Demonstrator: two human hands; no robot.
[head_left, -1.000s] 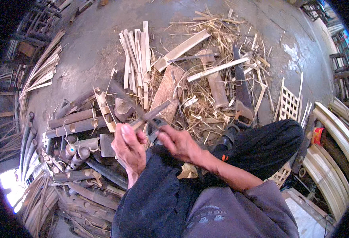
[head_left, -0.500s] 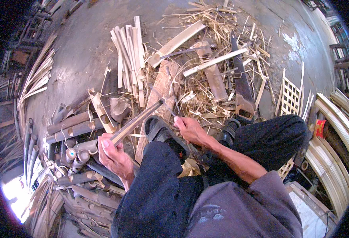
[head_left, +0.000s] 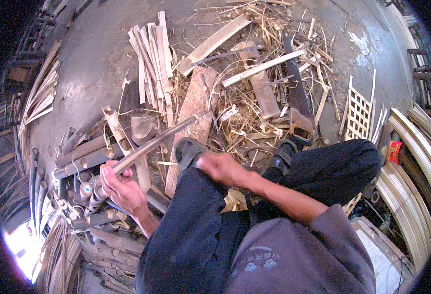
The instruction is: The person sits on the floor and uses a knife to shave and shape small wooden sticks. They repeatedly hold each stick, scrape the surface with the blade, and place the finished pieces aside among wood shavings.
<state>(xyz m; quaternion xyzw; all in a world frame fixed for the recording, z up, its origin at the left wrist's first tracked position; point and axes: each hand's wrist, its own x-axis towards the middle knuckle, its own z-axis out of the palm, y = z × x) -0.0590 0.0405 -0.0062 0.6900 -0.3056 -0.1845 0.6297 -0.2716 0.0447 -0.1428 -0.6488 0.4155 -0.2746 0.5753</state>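
Note:
My left hand (head_left: 122,188) grips the near end of a long, narrow split bamboo strip (head_left: 159,139). The strip slants up to the right, and its far end lies over a worn wooden board (head_left: 196,93). Close to my left shoe (head_left: 188,151), by the knee, my right hand (head_left: 218,167) is closed in a fist and slightly blurred. What it holds, if anything, is hidden. Under and beside the strip lie a split bamboo piece (head_left: 120,127) and several bamboo tubes (head_left: 90,159).
Ahead lie a bundle of pale strips (head_left: 152,63), a handsaw (head_left: 299,98), a bamboo length (head_left: 264,93) and a heap of shavings (head_left: 245,127). A woven lattice (head_left: 359,115) and curved bamboo slats (head_left: 406,206) stand at the right. More strips (head_left: 41,95) lie far left.
My left hand has moved left and slightly forward with the bamboo strip, which now lies at a flatter slant. My right hand has drawn back and left toward my knee.

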